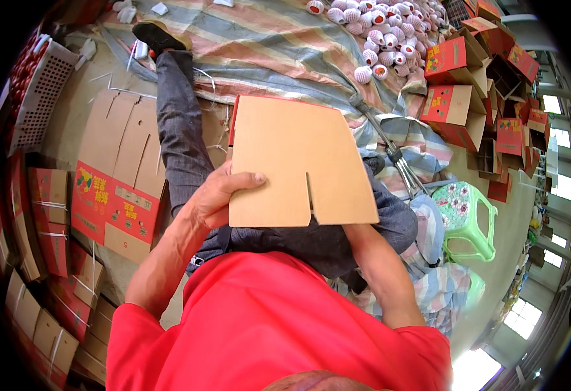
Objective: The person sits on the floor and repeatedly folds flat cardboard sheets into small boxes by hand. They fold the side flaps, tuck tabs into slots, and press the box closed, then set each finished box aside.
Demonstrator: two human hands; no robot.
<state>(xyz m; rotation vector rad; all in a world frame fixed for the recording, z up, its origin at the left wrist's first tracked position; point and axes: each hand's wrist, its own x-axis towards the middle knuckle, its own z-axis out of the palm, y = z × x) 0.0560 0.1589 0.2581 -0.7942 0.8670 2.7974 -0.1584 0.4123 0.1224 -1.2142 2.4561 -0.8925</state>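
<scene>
I hold a flat, unfolded cardboard box blank [298, 156] over my lap, its plain brown inner side facing up and a red printed edge showing at its top left. My left hand [217, 195] grips the blank's left lower edge, thumb lying on top. My right hand is hidden under the blank; only its forearm [376, 267] shows, running up beneath the lower right edge. I sit in a red shirt [266, 326] with grey trousers, my left leg [178, 124] stretched out on the floor.
Flat red-and-brown box blanks [119, 176] lie on the floor at left, with bundled stacks [44, 221] beside them. Netted fruits [376, 32] lie on a striped tarp [266, 45]. Folded red boxes [468, 98] pile at right, near a green plastic stool [468, 218] and a white crate [41, 85].
</scene>
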